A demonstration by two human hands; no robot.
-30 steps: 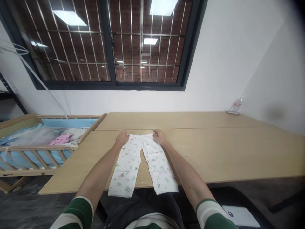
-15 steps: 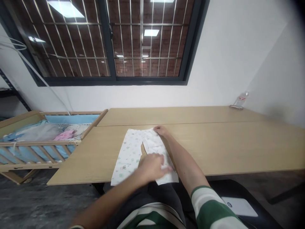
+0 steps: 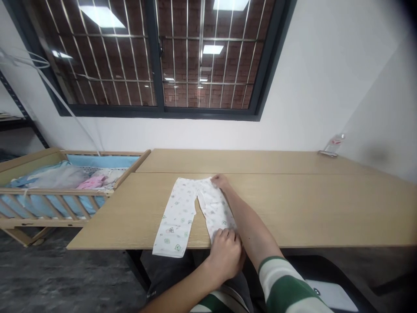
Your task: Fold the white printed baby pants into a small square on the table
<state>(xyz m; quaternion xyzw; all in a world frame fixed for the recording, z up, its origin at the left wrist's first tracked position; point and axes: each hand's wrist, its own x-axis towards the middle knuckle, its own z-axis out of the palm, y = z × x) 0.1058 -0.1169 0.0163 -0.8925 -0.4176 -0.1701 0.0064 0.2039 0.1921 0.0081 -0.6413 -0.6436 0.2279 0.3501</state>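
A pair of small white baby trousers (image 3: 182, 208) with a green and grey print lies flat on the light wooden table (image 3: 293, 204), waistband away from me, legs reaching the near edge. My right hand (image 3: 220, 181) rests on the right corner of the waistband, fingers curled onto the cloth. My left hand (image 3: 226, 254) has crossed over to the hem of the right leg at the table's near edge, fingers closed round the hem.
A wooden baby cot (image 3: 65, 191) with blue bedding and pink and white clothes stands left of the table. A plastic bottle (image 3: 332, 145) lies at the far right by the wall. A barred window (image 3: 163, 56) fills the wall ahead. A white device (image 3: 329, 295) sits at lower right.
My left hand left the waistband's left corner, swept across and down, and now grips the hem of the right leg. My right hand stayed on the waistband.
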